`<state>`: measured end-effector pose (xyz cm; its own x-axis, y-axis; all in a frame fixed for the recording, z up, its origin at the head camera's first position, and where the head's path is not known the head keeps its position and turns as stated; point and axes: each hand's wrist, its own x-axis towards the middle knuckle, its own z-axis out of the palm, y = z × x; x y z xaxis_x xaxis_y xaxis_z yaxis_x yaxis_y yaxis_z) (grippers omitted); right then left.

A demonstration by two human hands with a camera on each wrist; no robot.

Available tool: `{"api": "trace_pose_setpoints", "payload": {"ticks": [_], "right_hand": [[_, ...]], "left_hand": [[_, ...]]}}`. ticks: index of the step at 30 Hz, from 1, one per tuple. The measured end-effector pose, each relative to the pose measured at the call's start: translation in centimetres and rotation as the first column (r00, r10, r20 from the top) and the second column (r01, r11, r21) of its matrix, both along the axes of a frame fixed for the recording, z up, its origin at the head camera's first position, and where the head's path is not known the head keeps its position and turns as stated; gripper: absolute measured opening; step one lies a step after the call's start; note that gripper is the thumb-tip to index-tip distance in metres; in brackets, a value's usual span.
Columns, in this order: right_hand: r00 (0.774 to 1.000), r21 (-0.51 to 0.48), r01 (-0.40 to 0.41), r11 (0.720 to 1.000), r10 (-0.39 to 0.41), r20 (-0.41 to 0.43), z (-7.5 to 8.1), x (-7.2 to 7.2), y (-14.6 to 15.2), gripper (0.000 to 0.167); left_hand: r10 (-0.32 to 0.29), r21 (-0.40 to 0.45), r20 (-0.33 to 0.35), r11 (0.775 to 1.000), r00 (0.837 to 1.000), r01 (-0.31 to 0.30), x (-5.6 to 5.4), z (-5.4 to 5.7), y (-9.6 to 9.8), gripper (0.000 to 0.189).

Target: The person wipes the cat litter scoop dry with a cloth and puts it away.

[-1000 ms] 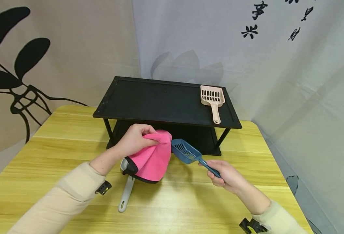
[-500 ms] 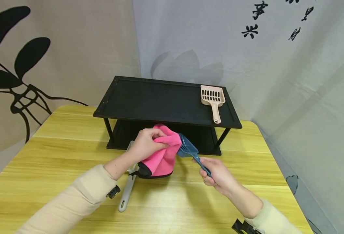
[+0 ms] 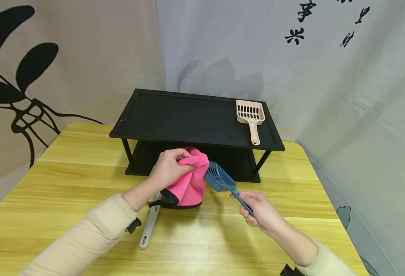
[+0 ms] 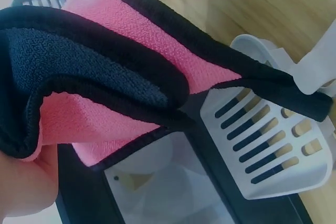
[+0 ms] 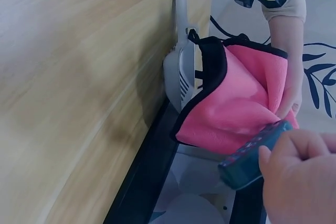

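My left hand (image 3: 171, 168) pinches a bunched pink cloth (image 3: 192, 186) with black edging. In the left wrist view the cloth's dark blue reverse (image 4: 79, 64) shows. My right hand (image 3: 262, 212) grips the handle of a blue slotted litter scoop (image 3: 219, 178), held above the table and tilted. The cloth lies against the scoop's far left end; the exact contact is partly hidden by folds. Below the cloth, a light grey litter scoop (image 4: 268, 150) has its handle (image 3: 149, 228) toward the table's front; the cloth and left hand cover much of it in the head view.
A black two-tier rack (image 3: 188, 119) stands at the back of the wooden table (image 3: 85, 161). On its top right lies a beige litter scoop (image 3: 252, 117). Printed cloth hangings (image 3: 343, 84) stand behind and to the right.
Over the second, my left hand has carried the cloth rightward. The blue scoop swung left and up with my right hand, then came back a little right and down. The other scoops stayed put.
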<state>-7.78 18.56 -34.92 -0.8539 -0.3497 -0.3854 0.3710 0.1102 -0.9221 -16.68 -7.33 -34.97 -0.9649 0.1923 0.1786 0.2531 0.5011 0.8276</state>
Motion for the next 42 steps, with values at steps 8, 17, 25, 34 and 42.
{"api": "trace_pose_setpoints", "payload": {"ticks": [8, 17, 25, 34, 42], "right_hand": [[0.982, 0.03, -0.158, 0.987, 0.16, -0.103, -0.2, 0.1, 3.3, 0.038], [0.909, -0.083, -0.394, 0.915, 0.374, -0.185, -0.6, -2.0, 7.1, 0.029], [0.824, -0.164, -0.564, 0.81, 0.539, -0.172, -0.5, -4.7, 7.1, 0.031], [0.791, -0.097, -0.61, 0.787, 0.597, -0.135, -0.8, -6.4, 6.2, 0.027], [0.788, -0.134, -0.61, 0.781, 0.581, -0.202, -0.9, -6.3, 6.7, 0.028]], "left_hand": [[-0.07, 0.118, 0.089, 0.991, 0.994, 0.059, -1.0, 0.8, -1.9, 0.02], [-0.252, 0.216, 0.24, 0.955, 0.938, 0.201, -1.5, 0.9, -2.7, 0.03], [-0.454, 0.204, 0.274, 0.889, 0.848, 0.41, -1.5, 0.7, -1.4, 0.023], [-0.601, 0.198, 0.324, 0.799, 0.731, 0.568, -1.1, 0.8, 0.8, 0.023], [-0.642, 0.165, 0.343, 0.76, 0.686, 0.629, -0.9, 0.8, 0.8, 0.026]]}}
